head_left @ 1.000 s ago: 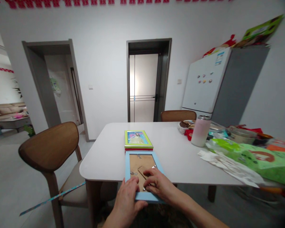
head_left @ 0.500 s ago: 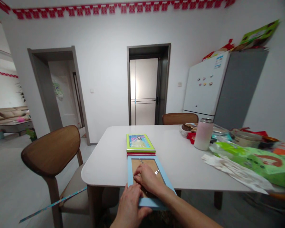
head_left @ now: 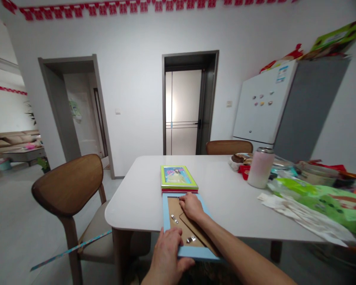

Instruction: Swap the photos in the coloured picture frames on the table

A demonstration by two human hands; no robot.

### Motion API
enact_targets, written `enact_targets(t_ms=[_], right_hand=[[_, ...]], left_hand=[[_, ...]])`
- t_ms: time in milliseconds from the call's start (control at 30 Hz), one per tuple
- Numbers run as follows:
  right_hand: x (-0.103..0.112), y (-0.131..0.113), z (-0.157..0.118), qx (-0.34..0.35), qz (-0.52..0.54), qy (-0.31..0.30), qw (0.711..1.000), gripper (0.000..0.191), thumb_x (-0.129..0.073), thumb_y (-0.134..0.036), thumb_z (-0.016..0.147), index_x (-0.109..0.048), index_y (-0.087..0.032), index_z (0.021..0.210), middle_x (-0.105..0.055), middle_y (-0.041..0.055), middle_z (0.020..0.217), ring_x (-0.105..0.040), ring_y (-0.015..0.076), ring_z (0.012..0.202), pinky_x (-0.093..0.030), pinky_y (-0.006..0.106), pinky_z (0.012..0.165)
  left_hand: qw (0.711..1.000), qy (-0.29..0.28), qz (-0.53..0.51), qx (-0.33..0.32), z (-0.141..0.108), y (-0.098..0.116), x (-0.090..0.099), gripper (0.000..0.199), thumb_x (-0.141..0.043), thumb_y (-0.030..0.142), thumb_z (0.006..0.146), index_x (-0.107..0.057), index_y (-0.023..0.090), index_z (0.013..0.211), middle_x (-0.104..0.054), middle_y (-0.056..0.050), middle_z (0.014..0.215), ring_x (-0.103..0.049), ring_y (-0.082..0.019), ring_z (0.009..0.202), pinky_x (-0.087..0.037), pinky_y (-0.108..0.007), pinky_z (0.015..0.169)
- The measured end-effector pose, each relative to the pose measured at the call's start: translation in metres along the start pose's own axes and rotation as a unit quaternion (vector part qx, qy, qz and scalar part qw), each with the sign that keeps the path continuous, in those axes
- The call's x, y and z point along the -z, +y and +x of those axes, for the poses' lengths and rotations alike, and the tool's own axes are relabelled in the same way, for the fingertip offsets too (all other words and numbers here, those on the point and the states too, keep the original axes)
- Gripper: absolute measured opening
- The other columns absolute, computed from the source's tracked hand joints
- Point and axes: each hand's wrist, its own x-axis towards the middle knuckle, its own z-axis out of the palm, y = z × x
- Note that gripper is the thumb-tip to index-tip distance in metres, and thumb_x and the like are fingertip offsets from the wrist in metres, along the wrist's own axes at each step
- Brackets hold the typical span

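A light blue picture frame (head_left: pixel 165 211) lies face down, partly over the table's near edge, with its brown backing board (head_left: pixel 173 229) showing. My left hand (head_left: pixel 167 249) grips the near left corner, its thumb along the near side and its fingers over the left edge. At the far end, the bent, closed fingers of my right hand (head_left: pixel 192 206) pinch at a small metal clip (head_left: pixel 178 198) that they partly cover. Other metal clips (head_left: pixel 191 239) sit on the board nearer my left hand. My right forearm hides much of the frame's right side.
Just beyond is a stack of picture frames, a lime green one (head_left: pixel 179 176) on top. On the right of the white table (head_left: pixel 133 194) stand a pink and white flask (head_left: pixel 260 168), a white cloth (head_left: pixel 299 217) and green packaging (head_left: pixel 317 202). A wooden chair (head_left: pixel 68 186) is at left.
My right hand has moved from the middle of the backing board to its far end, uncovering clips near the middle. My left hand stays at the near left corner. The view has shifted slightly.
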Motion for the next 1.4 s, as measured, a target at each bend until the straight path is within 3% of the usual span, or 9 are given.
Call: enact_targets(t_ms=[133,267,500,700,867,933,1033,1267,1400], right_hand=[[0.003,-0.006,-0.004,-0.005,0.000,-0.002,1.000,0.026,-0.043,-0.031,0.081,-0.049,-0.019,0.104,-0.051,0.0051,0.108,-0.051,0.0152,0.091,-0.044,0.034,0.076],[0.013,-0.009,-0.009,0.005,-0.003,0.006,1.000,0.027,-0.043,-0.031,0.081,-0.050,-0.018,0.103,-0.051,0.0051,0.107,-0.052,0.0152,0.090,-0.044,0.034,0.076],[0.019,0.015,-0.044,0.041,-0.028,-0.008,0.999,0.032,-0.054,-0.036,0.065,-0.062,-0.019,0.091,-0.060,0.0072,0.092,-0.053,0.0179,0.083,-0.037,0.024,0.070],[0.017,0.012,-0.055,0.078,-0.018,-0.013,0.997,0.034,-0.050,-0.022,0.060,-0.061,-0.018,0.092,-0.059,0.0073,0.087,-0.053,0.0168,0.079,-0.038,0.023,0.068],[0.037,0.006,-0.051,0.063,-0.018,0.007,0.998,0.035,-0.050,-0.016,0.055,-0.063,-0.016,0.088,-0.061,0.0086,0.089,-0.054,0.0178,0.080,-0.038,0.022,0.069],[0.048,-0.001,-0.050,0.080,-0.024,0.021,0.996,0.029,-0.049,-0.016,0.057,-0.064,-0.017,0.082,-0.061,0.0078,0.086,-0.053,0.0171,0.079,-0.038,0.022,0.068],[0.054,-0.017,-0.045,0.112,-0.020,0.057,0.992,0.028,-0.044,-0.012,0.061,-0.063,-0.017,0.081,-0.062,0.0069,0.086,-0.053,0.0159,0.080,-0.037,0.022,0.070],[0.024,-0.026,-0.033,0.114,0.071,0.049,0.990,0.035,-0.040,-0.008,0.062,-0.062,-0.015,0.088,-0.065,0.0060,0.085,-0.056,0.0147,0.075,-0.039,0.022,0.067],[0.045,-0.013,-0.034,0.099,0.086,0.103,0.986,0.035,-0.042,-0.015,0.066,-0.060,-0.016,0.096,-0.063,0.0063,0.094,-0.056,0.0152,0.080,-0.040,0.024,0.073]], left_hand=[[1.000,0.001,0.002,0.004,0.000,0.001,0.001,0.034,-0.067,0.025,0.057,-0.053,0.021,0.088,-0.056,0.000,0.093,-0.049,-0.018,0.091,-0.018,-0.038,0.099],[1.000,0.001,0.007,0.000,0.002,-0.003,0.000,0.048,-0.067,0.024,0.056,-0.049,0.020,0.100,-0.056,-0.002,0.091,-0.049,-0.019,0.090,-0.021,-0.037,0.097],[1.000,0.013,0.011,-0.001,0.009,-0.009,0.003,0.040,-0.067,0.023,0.055,-0.052,0.020,0.093,-0.057,0.000,0.090,-0.050,-0.018,0.089,-0.021,-0.038,0.097],[1.000,0.011,0.001,0.005,0.010,-0.007,-0.002,0.042,-0.068,0.019,0.053,-0.051,0.019,0.092,-0.055,-0.004,0.101,-0.046,-0.020,0.100,-0.021,-0.039,0.098],[0.994,0.044,-0.098,-0.003,0.014,-0.017,-0.014,0.052,-0.065,0.017,0.054,-0.047,0.015,0.102,-0.031,-0.013,0.130,-0.031,-0.024,0.118,-0.028,-0.036,0.096],[0.984,0.085,-0.154,0.021,0.018,-0.018,-0.012,0.052,-0.059,0.021,0.063,-0.040,0.015,0.111,-0.031,-0.013,0.130,-0.030,-0.022,0.119,-0.028,-0.034,0.096],[0.954,0.145,-0.257,0.052,0.029,-0.019,-0.003,0.038,-0.046,0.026,0.075,-0.039,0.015,0.111,-0.047,-0.010,0.118,-0.042,-0.018,0.109,-0.033,-0.031,0.092],[0.891,0.210,-0.383,0.121,0.060,-0.032,0.000,0.023,-0.052,0.010,0.065,-0.055,0.012,0.088,-0.062,-0.006,0.089,-0.057,-0.017,0.086,-0.042,-0.027,0.080],[0.851,0.249,-0.434,0.156,0.070,-0.038,0.000,0.027,-0.047,0.009,0.072,-0.051,0.012,0.098,-0.061,-0.006,0.089,-0.060,-0.013,0.075,-0.047,-0.023,0.068]])
